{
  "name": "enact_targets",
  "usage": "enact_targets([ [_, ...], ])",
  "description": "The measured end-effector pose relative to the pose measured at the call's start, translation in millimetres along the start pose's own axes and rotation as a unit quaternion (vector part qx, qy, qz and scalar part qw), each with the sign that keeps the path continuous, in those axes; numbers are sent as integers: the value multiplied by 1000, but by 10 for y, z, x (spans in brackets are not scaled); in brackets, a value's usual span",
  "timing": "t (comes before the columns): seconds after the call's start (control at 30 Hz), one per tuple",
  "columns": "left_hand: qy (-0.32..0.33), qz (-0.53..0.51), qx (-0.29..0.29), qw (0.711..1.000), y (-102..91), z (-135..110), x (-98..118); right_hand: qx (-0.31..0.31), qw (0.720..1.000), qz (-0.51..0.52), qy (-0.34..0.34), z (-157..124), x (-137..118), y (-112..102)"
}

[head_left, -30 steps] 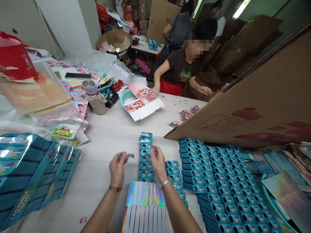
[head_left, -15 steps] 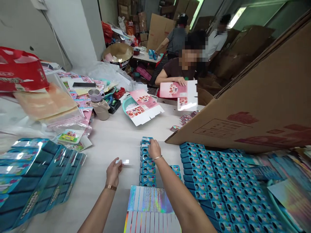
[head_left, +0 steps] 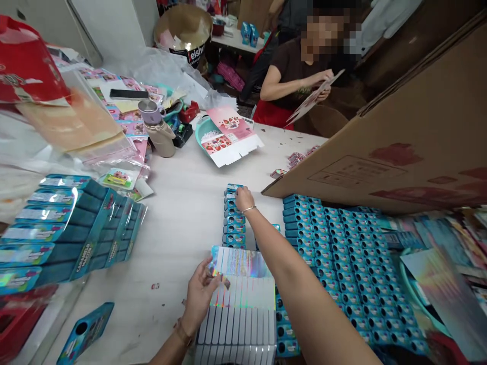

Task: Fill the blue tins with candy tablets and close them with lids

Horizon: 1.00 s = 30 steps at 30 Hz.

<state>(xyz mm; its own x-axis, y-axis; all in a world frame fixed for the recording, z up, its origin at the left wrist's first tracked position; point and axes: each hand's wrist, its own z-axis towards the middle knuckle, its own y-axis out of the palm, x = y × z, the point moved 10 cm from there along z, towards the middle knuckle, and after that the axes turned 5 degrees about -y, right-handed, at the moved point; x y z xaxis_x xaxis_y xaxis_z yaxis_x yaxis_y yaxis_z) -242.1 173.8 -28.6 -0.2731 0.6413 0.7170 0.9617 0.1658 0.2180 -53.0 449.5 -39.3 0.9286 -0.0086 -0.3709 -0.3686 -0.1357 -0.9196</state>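
Observation:
My left hand pinches a small shiny piece of film between thumb and fingers. It is at the left edge of a block of narrow white strips with a rainbow-sheened band across its far end. My right hand reaches to the far end of a short row of small blue boxes. Its curled fingers grip the farthest blue box, partly hiding it. My right forearm crosses over the right side of the striped block.
Many blue boxes stand in rows to the right, before a large cardboard sheet. Film-wrapped blue boxes lie left, near a loose blue box. A bottle stands farther back. Across the table, a person handles a flat carton.
My left hand has moved nearer, over the striped block, still pinching the film. The right hand stays at the row's far end. My view has tilted down; the person opposite has lifted the carton.

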Motion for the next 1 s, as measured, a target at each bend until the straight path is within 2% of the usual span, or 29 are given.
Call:
enact_targets([
  [0.1,-21,9,23,999,-122,-42,-74,-8,1000,-1,2,26,-4,2],
  [0.3,-2,27,132,991,-740,-29,-95,5,1000,-7,5,2,14,-5],
  [0.4,-17,22,157,987,-937,-55,-201,3,1000,-12,13,-19,43,19],
  [0.6,-48,-18,180,982,-1068,-131,-365,-11,1000,-26,12,3,29,56],
  [0.77,-75,-51,179,980,-1113,-117,-501,-17,999,-37,3,16,40,73],
  [1.0,-86,-90,203,971,-1288,-83,-637,-28,998,-55,-14,43,-21,122],
])
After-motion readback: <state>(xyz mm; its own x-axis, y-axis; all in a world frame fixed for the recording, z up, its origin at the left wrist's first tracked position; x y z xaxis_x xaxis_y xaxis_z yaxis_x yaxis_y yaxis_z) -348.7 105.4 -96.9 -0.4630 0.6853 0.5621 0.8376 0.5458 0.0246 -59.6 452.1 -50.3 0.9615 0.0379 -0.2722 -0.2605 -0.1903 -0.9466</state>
